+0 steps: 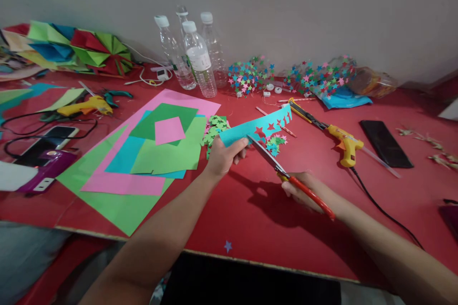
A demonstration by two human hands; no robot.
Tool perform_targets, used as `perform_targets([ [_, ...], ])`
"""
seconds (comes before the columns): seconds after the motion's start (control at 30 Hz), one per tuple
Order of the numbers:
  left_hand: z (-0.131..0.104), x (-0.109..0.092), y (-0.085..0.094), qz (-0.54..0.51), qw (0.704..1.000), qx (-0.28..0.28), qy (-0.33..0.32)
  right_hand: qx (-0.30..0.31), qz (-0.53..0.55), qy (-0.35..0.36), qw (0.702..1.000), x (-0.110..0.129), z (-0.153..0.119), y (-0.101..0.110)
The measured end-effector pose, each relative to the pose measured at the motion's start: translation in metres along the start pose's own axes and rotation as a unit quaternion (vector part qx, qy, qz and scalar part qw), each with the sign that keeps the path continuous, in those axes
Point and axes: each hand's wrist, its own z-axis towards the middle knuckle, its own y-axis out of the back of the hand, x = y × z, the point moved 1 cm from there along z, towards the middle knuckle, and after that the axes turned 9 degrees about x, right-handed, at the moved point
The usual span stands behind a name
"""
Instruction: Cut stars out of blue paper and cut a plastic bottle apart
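Observation:
My left hand is closed on the left end of a blue paper strip, thumb on top. Star-shaped holes run along the strip's right part, and its far end curls up. In my right hand is a pair of scissors with red handles; the blades point up and left, their tips at the strip's lower edge beside my left thumb. Small green paper cut-outs lie in a pile just behind my left hand. Blue, green and pink paper stars lie beneath the strip.
Coloured paper sheets are stacked left. Plastic bottles stand against the wall beside star clusters. A yellow glue gun and black phone lie right; another glue gun is left. The red table's front edge is near.

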Motion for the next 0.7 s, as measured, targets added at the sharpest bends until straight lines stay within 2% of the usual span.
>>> perform_targets([
  [0.23, -0.001, 0.001, -0.002, 0.003, 0.999, -0.008, -0.031, -0.011, 0.044, 0.005, 0.999, 0.003, -0.001, -0.004],
  [0.47, -0.011, -0.002, -0.016, -0.006, 0.999, -0.024, -0.027, -0.003, 0.111, 0.015, 0.994, 0.003, -0.002, -0.012],
  [0.7, -0.015, 0.000, -0.026, -0.023, 1.000, -0.011, 0.000, -0.019, 0.109, 0.019, 0.994, 0.002, 0.000, -0.016],
])
